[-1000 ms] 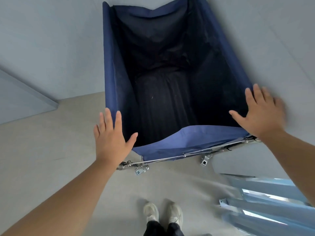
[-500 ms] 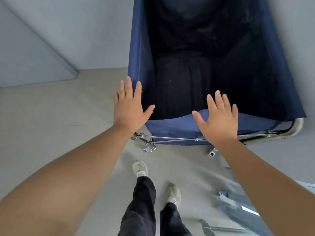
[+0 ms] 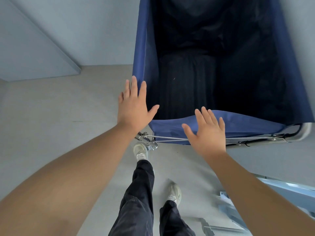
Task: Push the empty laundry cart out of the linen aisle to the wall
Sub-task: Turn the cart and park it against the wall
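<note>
The laundry cart [image 3: 221,65], a deep blue fabric bag slung on a wheeled metal frame [image 3: 170,138], stands directly ahead of both hands, its dark interior showing no contents. Being empty and on casters, it should roll lightly; the cloth walls are soft and would give under pressure, so the stiff frame rail just below the near hem is the better place to push. The left hand [image 3: 134,106] is spread flat, fingers together and thumb out, lying at the near left corner of the bag, apparently touching the fabric edge. The right hand [image 3: 207,132] is likewise open and splayed over the near hem; whether it presses the cloth or hovers above cannot be told. Neither hand grips anything.
</note>
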`<state>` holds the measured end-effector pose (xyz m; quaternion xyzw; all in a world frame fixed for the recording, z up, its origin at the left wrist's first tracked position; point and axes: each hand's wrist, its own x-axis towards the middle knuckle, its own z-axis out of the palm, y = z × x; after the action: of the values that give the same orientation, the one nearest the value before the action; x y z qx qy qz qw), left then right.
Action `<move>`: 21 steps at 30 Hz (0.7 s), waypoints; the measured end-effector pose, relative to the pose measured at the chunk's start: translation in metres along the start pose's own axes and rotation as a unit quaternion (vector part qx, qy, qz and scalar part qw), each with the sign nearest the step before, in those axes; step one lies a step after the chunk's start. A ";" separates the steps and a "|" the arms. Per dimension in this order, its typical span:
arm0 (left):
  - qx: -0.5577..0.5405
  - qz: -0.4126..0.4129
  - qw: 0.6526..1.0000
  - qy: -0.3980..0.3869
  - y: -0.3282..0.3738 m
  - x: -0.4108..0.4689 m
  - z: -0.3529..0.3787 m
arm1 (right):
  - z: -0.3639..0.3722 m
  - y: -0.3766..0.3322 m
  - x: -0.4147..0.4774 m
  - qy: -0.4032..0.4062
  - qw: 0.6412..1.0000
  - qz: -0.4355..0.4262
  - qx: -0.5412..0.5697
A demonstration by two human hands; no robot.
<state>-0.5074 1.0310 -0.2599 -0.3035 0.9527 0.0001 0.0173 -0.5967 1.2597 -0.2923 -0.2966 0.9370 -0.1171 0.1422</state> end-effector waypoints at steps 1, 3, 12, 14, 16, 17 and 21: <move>0.002 -0.001 1.000 -0.002 0.000 0.000 0.000 | 0.001 0.001 -0.001 -0.002 1.000 0.002 0.005; 0.002 -0.001 1.000 -0.002 0.000 0.000 -0.001 | 0.004 0.002 -0.004 -0.004 1.000 0.003 0.007; 0.003 -0.004 1.000 -0.008 0.001 0.000 -0.002 | 0.010 0.001 -0.004 -0.021 1.000 0.007 0.014; 0.004 -0.002 1.000 -0.005 0.000 0.000 -0.002 | 0.010 -0.001 -0.004 -0.026 1.000 0.008 0.011; 0.006 0.000 1.000 -0.005 0.000 0.001 -0.002 | 0.011 -0.002 -0.004 -0.029 0.999 0.008 0.010; 0.006 0.001 1.000 -0.008 -0.001 0.001 -0.002 | 0.011 -0.003 -0.004 -0.032 0.999 0.009 0.010; 0.005 0.000 1.000 -0.007 -0.003 0.002 -0.002 | 0.013 -0.005 -0.004 -0.033 0.999 0.013 0.012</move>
<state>-0.5070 1.0275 -0.2578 -0.3033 0.9526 -0.0023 0.0250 -0.5863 1.2559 -0.3022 -0.2864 0.9341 -0.1170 0.1780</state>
